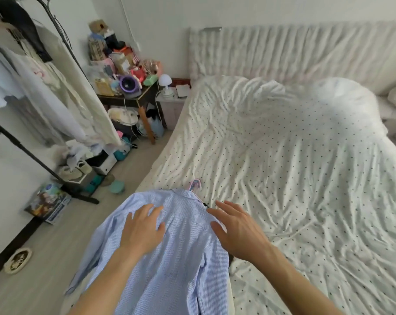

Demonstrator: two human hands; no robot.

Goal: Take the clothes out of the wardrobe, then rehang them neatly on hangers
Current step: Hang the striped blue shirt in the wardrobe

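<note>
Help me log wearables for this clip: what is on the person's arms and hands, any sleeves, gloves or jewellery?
Nothing worn shows. The left hand and right hand are bare, with no gloves, rings or wristband visible. Both forearms are uncovered down to the picture's bottom edge, so no sleeve is in view. The fingers carry no visible markings.
</note>
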